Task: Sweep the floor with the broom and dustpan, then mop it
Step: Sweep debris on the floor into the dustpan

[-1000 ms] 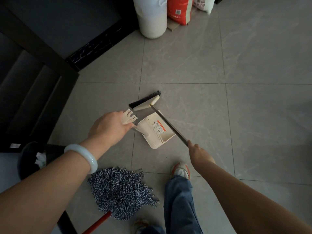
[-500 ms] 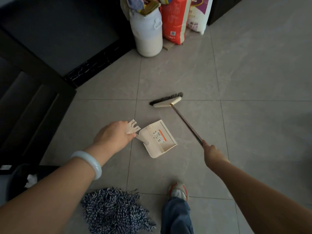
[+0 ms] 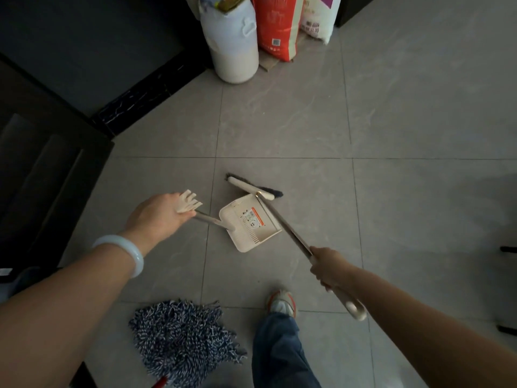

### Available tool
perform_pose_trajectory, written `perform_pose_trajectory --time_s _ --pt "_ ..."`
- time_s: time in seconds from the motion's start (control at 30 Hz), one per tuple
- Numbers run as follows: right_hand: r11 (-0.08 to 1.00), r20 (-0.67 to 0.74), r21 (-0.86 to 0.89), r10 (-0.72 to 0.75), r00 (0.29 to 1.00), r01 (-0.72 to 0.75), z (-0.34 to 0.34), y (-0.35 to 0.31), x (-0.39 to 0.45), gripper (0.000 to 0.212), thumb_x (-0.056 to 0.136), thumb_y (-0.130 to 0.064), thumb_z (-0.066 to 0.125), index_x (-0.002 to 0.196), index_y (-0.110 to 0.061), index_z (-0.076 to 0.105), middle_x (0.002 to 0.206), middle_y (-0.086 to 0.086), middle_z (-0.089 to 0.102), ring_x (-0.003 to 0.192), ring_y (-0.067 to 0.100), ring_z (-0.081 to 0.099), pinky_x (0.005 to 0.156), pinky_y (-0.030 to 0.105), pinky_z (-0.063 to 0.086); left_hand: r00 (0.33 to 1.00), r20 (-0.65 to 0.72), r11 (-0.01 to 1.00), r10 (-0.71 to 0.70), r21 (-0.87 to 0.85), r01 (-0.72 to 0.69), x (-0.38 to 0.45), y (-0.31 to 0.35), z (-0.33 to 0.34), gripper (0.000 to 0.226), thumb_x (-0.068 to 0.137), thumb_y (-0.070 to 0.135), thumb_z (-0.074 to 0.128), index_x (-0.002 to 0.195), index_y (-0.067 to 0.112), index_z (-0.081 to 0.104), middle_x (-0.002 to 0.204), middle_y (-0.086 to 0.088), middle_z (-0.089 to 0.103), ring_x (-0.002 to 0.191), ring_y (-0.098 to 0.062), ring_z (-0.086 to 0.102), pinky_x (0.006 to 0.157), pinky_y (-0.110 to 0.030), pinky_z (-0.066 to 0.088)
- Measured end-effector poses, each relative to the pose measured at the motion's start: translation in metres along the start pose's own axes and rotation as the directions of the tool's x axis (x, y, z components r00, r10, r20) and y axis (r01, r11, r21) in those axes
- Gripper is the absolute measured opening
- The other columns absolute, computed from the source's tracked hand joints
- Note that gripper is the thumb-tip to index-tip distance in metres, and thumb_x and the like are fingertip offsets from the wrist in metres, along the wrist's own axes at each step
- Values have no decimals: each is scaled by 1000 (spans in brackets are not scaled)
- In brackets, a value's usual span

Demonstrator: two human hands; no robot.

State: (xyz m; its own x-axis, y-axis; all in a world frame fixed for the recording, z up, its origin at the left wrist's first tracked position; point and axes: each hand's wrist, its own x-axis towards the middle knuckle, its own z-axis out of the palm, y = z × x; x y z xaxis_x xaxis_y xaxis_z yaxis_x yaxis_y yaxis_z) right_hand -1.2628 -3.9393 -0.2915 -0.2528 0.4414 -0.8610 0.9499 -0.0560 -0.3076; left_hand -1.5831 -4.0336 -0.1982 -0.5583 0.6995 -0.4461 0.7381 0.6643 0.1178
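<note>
A cream dustpan (image 3: 251,224) rests on the grey tiled floor (image 3: 279,130) with its open mouth facing away from me. My left hand (image 3: 158,217) grips the top of its upright handle, by the comb-like end. My right hand (image 3: 330,268) holds the broom's metal handle near its cream end. The broom head (image 3: 251,187), cream with dark bristles, lies on the floor right at the dustpan's far edge. A blue-and-white string mop head (image 3: 181,340) lies on the floor near my feet, its red handle just showing at the bottom edge.
A white plastic drum (image 3: 232,43), a red sack (image 3: 277,26) and a white sack (image 3: 319,18) stand against the far wall. Dark steps (image 3: 42,169) and a black skirting edge run along the left. My shoe (image 3: 281,302) and jeans leg are below the dustpan.
The broom head has been drawn back from farther out on the floor to the dustpan's mouth. My left hand kept hold of the dustpan handle.
</note>
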Motion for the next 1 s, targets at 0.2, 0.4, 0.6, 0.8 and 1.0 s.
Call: perform_pose_trajectory --time_s 0.2,0.4,0.6,0.8,1.0 --pt "985 -136 -169 19 991 -42 3 -12 4 50 97 -9 39 145 -14 30 120 14 54 100 29 63 77 34 58 999 -26 999 27 -29 -28 -5 -14 0 29 86 42 67 89 14 62 85 -9 66 77 -30 60 67 -36 48" --pt "980 -182 47 197 963 -191 23 -32 33 50 104 -26 21 148 -5 28 139 23 46 123 37 50 98 40 49 998 -62 997 -13 -71 9 10 -33 -2 27 85 42 68 86 15 62 82 -10 66 77 -32 61 65 -34 45" --pt "993 -42 102 66 997 -61 54 -51 18 47 90 -6 46 137 -8 41 112 16 58 97 30 63 74 32 55 996 -53 994 66 -84 -70 33 -33 -11 32 86 35 70 103 8 67 99 -16 70 91 -36 64 76 -39 50" --pt "876 -57 482 54 997 -20 36 -41 -22 49 87 -1 52 133 -18 52 59 9 54 39 15 46 37 23 42 996 -48 993 77 -88 -81 40 -34 -17 31 86 37 68 101 11 66 100 -15 70 93 -36 64 78 -40 52" --pt "694 -119 719 78 990 32 17 -63 -10 47 91 -3 53 136 -12 49 62 9 55 40 12 46 41 23 42 983 15 983 181 22 -182 46 -28 -21 29 89 41 63 99 14 63 105 -12 69 96 -34 63 74 -35 46"
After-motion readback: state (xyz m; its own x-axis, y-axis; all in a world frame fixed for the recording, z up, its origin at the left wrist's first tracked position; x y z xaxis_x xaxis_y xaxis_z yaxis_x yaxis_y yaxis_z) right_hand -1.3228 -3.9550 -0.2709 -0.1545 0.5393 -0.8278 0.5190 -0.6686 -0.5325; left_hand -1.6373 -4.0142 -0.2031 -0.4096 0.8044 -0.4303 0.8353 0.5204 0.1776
